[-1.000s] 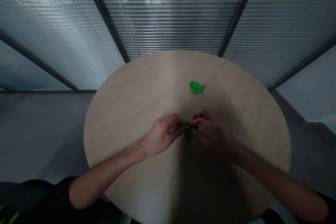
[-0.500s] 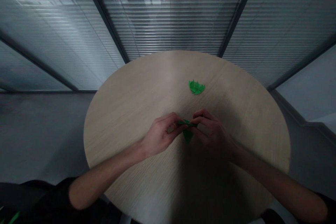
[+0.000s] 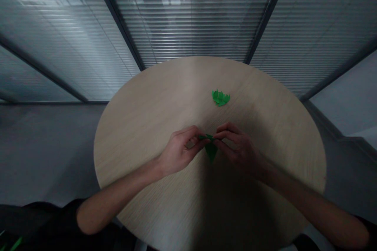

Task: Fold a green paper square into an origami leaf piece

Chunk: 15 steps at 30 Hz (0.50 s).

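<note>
- Green folded piece (image 3: 211, 153), seemingly paper, in the head view: pinched along its top between the fingertips of left hand (image 3: 180, 151) and right hand (image 3: 240, 147), triangular tip pointing toward the wearer.
- Beyond, on the round wooden table (image 3: 138, 110): jagged green shape (image 3: 220, 98), untouched.
- Just changed, slightly: right fingertips closer to the centre, triangle more exposed; probably a fine adjustment, both grips kept.
- Hidden: creases beneath the fingertips. Dim: right hand, in shadow. Cut off, lower left: green streak (image 3: 16, 244), unidentifiable.
</note>
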### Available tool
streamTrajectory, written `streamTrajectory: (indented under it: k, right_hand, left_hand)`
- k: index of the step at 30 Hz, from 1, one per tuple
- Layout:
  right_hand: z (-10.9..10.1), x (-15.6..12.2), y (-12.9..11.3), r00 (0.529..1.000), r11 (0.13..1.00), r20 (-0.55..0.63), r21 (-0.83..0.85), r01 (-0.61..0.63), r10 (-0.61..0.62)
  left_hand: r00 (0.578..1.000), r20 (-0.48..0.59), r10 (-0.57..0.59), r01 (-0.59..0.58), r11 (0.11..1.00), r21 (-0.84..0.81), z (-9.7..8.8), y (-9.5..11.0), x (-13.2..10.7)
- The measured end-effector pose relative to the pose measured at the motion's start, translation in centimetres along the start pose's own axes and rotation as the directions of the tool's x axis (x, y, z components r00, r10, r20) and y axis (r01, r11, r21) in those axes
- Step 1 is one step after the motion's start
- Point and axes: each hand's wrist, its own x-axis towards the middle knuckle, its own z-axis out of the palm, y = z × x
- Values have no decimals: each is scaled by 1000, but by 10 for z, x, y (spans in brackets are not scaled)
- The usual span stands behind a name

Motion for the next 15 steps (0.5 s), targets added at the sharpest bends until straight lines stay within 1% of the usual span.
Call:
streamTrajectory:
  k: [8, 11, 15]
  right_hand:
    - [-2, 0, 1, 999, 998, 13, -35, 45, -45]
    - [-2, 1, -1, 998, 997, 28, -64, 49, -47]
    - [-4, 2, -4, 998, 997, 36, -58, 59, -57]
  left_hand:
    - [999, 13, -46, 46, 999, -26, 1, 3, 1]
    - [998, 6, -60, 60, 998, -35, 0, 4, 2]
    - [998, 20, -67, 68, 996, -49, 1, 6, 1]
